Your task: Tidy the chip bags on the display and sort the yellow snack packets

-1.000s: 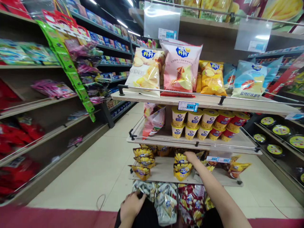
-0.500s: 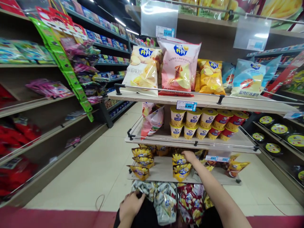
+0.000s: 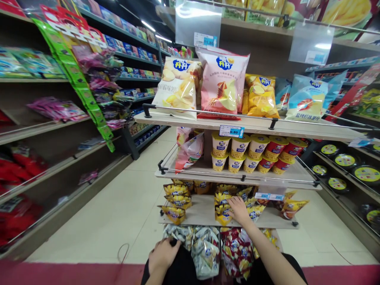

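Observation:
My right hand (image 3: 238, 209) reaches onto the third shelf (image 3: 204, 211) of an end display. Its fingers lie spread over small yellow snack packets (image 3: 223, 206) in the middle row. More of these yellow packets (image 3: 177, 200) stand at the shelf's left end. My left hand (image 3: 162, 256) rests low at the bottom of the view on my dark-clothed knee, beside grey-white snack bags (image 3: 205, 250) on the lowest level. Its fingers curl loosely and seem to hold nothing.
Big chip bags (image 3: 223, 83) fill the top shelf, snack cups (image 3: 252, 152) the second, each behind a metal rail (image 3: 237, 178). Red snack bags (image 3: 237, 253) sit at the bottom. Aisle shelving (image 3: 44, 130) runs along the left, round tubs (image 3: 344, 160) on racks at the right.
My right hand has drawn back from the rear of the third shelf toward its front, now lying over the middle yellow packets. The left hand has barely moved.

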Demonstrator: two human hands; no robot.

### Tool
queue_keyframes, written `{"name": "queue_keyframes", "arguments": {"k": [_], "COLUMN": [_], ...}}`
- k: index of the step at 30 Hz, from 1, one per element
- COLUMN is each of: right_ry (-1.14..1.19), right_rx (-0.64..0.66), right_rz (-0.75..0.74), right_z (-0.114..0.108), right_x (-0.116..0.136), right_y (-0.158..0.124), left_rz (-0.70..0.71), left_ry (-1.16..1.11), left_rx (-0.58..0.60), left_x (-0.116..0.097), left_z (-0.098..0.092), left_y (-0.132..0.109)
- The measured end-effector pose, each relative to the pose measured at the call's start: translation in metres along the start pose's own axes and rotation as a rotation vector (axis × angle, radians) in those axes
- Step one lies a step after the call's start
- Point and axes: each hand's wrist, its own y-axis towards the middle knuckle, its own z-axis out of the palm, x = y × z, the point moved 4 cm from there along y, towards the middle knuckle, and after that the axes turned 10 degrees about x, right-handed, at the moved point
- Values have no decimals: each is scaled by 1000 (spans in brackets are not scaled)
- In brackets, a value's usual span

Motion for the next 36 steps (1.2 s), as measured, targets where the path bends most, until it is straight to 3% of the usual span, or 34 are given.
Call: {"name": "queue_keyframes", "arguments": {"k": [4, 9, 17, 21, 26, 28, 30, 33, 36], "right_ry": [-80, -54, -36, 15, 201, 292, 364, 431, 457], "right_rx": [-88, -163, -168, -289, -600, -681, -656, -528, -462], "right_rz": [162, 369, 321, 389, 894, 1025, 1031, 903, 786], "right_z": [21, 29, 31, 58, 106, 117, 121, 121, 122], "right_x": [14, 22, 28, 28, -1, -22, -45, -72, -81], "right_y": [-1, 3, -2, -31, -98, -120, -132, -132, -120], "left_rz": [0, 1, 0, -1, 2, 4, 9, 14, -5], "left_ry": [-1, 9, 7, 4, 12, 17, 16, 17, 16], "left_rx": [-4, -11, -15, -18, -18, -13, -15, -24, 8], "left_x": [-1, 0, -1, -1, -2, -2, -1, 0, 1], "left_z": [0, 0, -1, -2, -2, -2, -2, -2, 0], "left_y": [-2, -2, -2, -2, -2, -3, -4, -4, -3]}}
